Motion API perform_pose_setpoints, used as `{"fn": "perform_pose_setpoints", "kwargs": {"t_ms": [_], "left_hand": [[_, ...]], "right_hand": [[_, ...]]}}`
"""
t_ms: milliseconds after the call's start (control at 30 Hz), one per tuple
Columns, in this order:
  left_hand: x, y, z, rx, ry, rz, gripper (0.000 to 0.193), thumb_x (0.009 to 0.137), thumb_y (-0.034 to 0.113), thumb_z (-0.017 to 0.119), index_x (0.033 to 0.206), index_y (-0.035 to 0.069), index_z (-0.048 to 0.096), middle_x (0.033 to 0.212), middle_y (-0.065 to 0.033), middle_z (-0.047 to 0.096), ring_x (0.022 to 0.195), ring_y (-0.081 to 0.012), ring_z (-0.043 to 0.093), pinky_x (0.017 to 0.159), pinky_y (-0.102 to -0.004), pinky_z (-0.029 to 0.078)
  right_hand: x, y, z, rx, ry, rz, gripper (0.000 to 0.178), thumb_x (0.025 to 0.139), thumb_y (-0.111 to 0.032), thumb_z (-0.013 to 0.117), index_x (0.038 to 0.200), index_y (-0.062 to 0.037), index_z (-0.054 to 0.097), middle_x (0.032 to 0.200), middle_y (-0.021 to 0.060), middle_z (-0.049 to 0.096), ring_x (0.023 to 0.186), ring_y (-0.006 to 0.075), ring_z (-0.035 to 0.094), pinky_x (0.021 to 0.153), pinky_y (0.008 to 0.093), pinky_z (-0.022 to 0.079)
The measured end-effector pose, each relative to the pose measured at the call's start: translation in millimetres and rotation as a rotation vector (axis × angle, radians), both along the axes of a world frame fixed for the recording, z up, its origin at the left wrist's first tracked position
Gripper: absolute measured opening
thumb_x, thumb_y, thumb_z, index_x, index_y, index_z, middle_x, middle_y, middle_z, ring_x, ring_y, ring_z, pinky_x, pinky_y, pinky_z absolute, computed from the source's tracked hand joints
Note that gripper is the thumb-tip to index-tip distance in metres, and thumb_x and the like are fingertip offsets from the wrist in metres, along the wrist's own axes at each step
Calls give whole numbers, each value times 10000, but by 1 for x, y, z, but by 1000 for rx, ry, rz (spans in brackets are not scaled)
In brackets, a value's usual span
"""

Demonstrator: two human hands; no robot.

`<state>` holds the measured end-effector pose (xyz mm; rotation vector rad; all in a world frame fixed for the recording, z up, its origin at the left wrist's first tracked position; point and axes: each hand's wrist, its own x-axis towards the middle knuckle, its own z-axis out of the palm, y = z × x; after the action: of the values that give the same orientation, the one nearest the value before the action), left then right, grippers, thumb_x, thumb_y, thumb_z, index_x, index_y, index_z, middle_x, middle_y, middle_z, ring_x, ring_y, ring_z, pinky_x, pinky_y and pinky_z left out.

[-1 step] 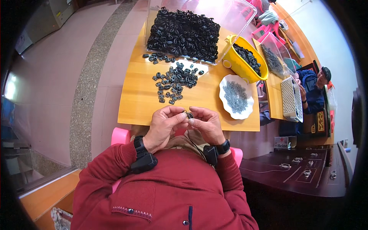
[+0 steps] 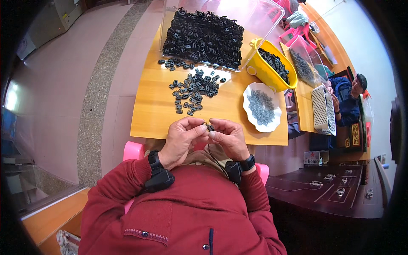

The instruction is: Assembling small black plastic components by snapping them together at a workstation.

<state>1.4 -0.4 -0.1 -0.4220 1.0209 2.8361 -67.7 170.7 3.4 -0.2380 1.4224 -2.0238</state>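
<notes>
Both hands meet at the near edge of the wooden table (image 2: 153, 119), fingertips together. The left hand (image 2: 180, 140) is curled, thumb and forefinger pinching a small black plastic clip (image 2: 210, 127). The right hand (image 2: 229, 138) mirrors it, fingers bent inward and gripping the same clip from the other side. The clip sits between the two sets of fingertips, just above the table's near edge. Each wrist carries one black strap-mounted device; both forearms are in red sleeves and rise from the lower edge of the view.

Beyond the hands, toward the middle of the table, lies one loose scatter of black clips (image 2: 193, 87), too many to count. At the far side of the table stands one clear plastic bin (image 2: 263, 17) holding a large heap of the same clips. To the right of the scatter rests one white scalloped plate (image 2: 248, 95) filled with small grey metal parts. Behind the plate, at the table's right far corner, stands one yellow tub (image 2: 265, 72) containing dark parts.

Right of the table, a second person in a blue jacket (image 2: 346, 100) sits beside one white perforated basket (image 2: 321, 108)
</notes>
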Motion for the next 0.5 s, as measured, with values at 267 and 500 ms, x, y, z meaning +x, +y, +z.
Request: {"fn": "perform_pose_setpoints", "kwargs": {"t_ms": [267,500], "left_hand": [[-1,0,-1,-7,8,-6,131,889,38,615,1016,17,589,890,-59,653,784,-121,647,705,-249,560],[-2,1,-1,4,9,4,137,888,35,616,1018,9,583,890,-72,656,778,-127,651,717,-253,559]], "right_hand": [[0,2,-1,-20,17,50,280,840,52,639,1117,46,605,1000,137,665,880,191,666,796,317,565],[1,3,-6,18,0,45,266,864,26,622,1126,68,598,1027,147,662,881,184,662,801,308,561]]}}
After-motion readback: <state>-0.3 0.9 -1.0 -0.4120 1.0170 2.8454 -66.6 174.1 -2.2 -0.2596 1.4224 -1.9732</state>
